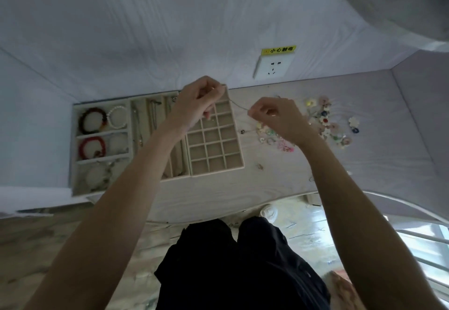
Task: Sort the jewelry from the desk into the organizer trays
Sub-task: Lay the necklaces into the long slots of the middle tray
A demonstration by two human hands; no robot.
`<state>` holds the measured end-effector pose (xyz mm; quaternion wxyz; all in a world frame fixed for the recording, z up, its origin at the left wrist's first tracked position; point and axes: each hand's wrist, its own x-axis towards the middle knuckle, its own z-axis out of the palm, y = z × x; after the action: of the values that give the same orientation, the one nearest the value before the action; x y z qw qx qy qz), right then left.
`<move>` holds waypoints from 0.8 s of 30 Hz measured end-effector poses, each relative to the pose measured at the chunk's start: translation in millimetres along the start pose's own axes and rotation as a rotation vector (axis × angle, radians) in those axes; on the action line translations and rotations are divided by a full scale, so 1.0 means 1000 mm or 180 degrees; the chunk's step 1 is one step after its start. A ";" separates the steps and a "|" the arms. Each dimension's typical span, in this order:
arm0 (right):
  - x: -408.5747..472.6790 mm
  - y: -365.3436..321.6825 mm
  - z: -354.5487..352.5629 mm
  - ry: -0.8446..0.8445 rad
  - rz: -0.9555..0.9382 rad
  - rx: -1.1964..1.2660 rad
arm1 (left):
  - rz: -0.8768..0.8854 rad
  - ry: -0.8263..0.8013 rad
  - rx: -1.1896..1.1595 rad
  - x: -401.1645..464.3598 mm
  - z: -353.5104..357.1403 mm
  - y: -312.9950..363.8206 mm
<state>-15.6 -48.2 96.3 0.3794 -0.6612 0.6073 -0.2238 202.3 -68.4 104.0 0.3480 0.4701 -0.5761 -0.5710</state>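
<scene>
Both hands are up over the desk [218,195] with a thin chain [237,104] strung between them, left hand [199,102] pinching one end above the grid tray [215,137], right hand [275,115] pinching the other with fingers curled. Loose flower pieces [325,120] sit just right of it, and bracelets [93,120] are in the left tray.

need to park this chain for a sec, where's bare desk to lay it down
Bare desk runs along the near edge, in front of the grid tray. More lies right of the loose flower charms, toward the side wall. It is crowded between the grid tray and those charms, and under both hands holding the thin chain.
</scene>
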 end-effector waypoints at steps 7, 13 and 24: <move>0.009 -0.064 0.032 -0.0810 -0.0092 0.0714 | 0.0539 0.0273 0.0476 -0.023 -0.015 0.010; 0.025 -0.098 0.055 -0.0586 -0.0395 0.0674 | 0.0690 0.0846 0.0811 -0.044 -0.050 -0.006; 0.045 -0.156 0.081 -0.0655 -0.0184 0.2107 | -0.0006 0.0333 -0.0201 -0.089 -0.068 -0.055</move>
<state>151.8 -77.3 160.3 0.6260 -0.5384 0.4414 -0.3514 301.9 -2.4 69.3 0.3917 0.4886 -0.5383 -0.5639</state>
